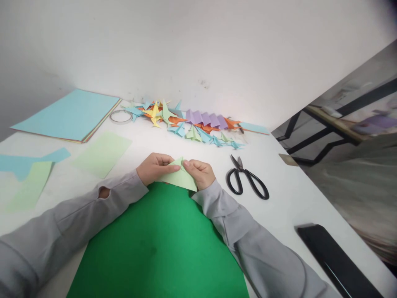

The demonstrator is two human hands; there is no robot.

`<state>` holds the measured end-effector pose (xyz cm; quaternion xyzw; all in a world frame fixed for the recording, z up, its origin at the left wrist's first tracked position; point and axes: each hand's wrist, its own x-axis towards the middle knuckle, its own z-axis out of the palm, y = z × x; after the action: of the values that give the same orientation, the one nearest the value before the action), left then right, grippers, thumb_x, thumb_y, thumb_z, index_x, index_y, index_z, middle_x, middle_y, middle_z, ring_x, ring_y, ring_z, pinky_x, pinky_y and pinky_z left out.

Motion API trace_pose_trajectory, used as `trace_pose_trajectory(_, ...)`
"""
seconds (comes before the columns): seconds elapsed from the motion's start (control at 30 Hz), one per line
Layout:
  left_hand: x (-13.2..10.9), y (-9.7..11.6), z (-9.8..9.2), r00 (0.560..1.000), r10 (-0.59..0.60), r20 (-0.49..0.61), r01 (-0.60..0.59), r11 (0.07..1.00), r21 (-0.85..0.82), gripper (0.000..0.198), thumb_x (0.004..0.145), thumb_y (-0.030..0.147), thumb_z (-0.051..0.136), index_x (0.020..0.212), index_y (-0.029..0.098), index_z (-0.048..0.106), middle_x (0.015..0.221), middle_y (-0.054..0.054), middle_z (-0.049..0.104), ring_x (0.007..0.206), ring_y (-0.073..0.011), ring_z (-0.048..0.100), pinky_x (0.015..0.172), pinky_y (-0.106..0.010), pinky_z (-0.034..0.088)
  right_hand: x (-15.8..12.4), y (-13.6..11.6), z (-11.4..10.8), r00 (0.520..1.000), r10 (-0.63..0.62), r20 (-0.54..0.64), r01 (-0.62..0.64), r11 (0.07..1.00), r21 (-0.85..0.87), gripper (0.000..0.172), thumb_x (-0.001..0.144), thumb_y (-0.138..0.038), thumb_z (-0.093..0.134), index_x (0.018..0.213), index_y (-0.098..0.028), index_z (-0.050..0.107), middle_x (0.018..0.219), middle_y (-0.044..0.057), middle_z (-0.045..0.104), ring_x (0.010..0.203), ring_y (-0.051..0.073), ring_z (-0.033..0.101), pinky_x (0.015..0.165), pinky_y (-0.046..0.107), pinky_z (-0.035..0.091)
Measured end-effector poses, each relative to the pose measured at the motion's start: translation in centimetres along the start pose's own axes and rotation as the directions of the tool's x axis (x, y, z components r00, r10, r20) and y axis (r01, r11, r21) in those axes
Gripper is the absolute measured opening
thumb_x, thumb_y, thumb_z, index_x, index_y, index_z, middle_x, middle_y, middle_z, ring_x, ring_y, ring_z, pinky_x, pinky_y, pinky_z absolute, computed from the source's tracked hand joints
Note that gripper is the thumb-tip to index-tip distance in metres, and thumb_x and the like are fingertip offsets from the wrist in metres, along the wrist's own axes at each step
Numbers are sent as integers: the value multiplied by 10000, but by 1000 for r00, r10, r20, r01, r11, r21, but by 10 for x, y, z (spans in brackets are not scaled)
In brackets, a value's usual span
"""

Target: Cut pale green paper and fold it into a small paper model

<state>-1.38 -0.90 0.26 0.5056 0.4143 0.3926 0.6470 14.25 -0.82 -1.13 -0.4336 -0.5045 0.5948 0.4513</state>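
A light green folded paper [181,178] with a pointed top is held between both hands, above the far edge of a green sheet [155,244]. My left hand [156,167] pinches its left side, the thumb lying across the front near the point. On the right side, my right hand [200,173] grips it with the thumb close to the other thumb. The paper's straight lower edge slants down to the right. Fingertips behind the paper are hidden.
Folded paper pieces [198,122] line the wall. Black-handled scissors [246,178] lie right, beyond a black object [335,258]. At left are stacked sheets [71,116], a tape roll [120,116], a pale green sheet [104,155] and blue scraps [57,156].
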Motion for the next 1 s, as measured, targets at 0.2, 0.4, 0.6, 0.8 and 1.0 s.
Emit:
trace_pose_trajectory(0.2, 2, -1, -4, 993, 60, 102, -79, 979, 189, 308, 569, 367, 717, 512, 115, 549, 420, 61, 411, 417, -41, 333, 409, -192, 220, -3, 1, 2, 994, 27, 105, -21, 998, -54, 423, 571, -506, 712, 489, -159, 483, 400, -74, 379, 381, 42, 294, 382, 202, 189)
trace_pose_trajectory(0.4, 2, -3, -5, 965, 114, 236, -178, 945, 276, 274, 600, 367, 697, 570, 113, 597, 467, 47, 455, 467, -64, 387, 434, -203, 286, -6, -2, 2, 977, 43, 210, -28, 997, -72, 411, 610, -488, 693, 485, -148, 499, 395, -70, 402, 374, 36, 302, 378, 195, 197)
trace_pose_trajectory(0.6, 3, -3, -8, 954, 143, 263, -219, 932, 289, 356, 639, 354, 678, 449, 116, 494, 429, 70, 298, 433, -38, 265, 417, -209, 195, -6, -5, 2, 974, 39, 221, -30, 998, -47, 421, 610, -491, 691, 473, -154, 481, 380, -82, 358, 369, 33, 274, 377, 199, 180)
trace_pose_trajectory(0.8, 0, 2, -4, 986, 47, 162, -76, 981, 176, 374, 629, 412, 683, 471, 113, 522, 400, 59, 375, 392, -36, 306, 375, -189, 201, 0, 0, 0, 980, 105, 171, -126, 985, 119, 432, 573, -504, 719, 473, -161, 475, 385, -74, 399, 351, 39, 319, 366, 195, 218)
trace_pose_trajectory(1.0, -3, 5, 0, 991, -57, 123, 49, 997, 66, 368, 651, 472, 658, 549, 121, 616, 449, -7, 578, 386, -89, 492, 378, -196, 360, 3, 2, -1, 977, 118, 176, -158, 961, 228, 396, 556, -502, 737, 495, -171, 527, 425, -27, 527, 374, 91, 447, 372, 223, 327)
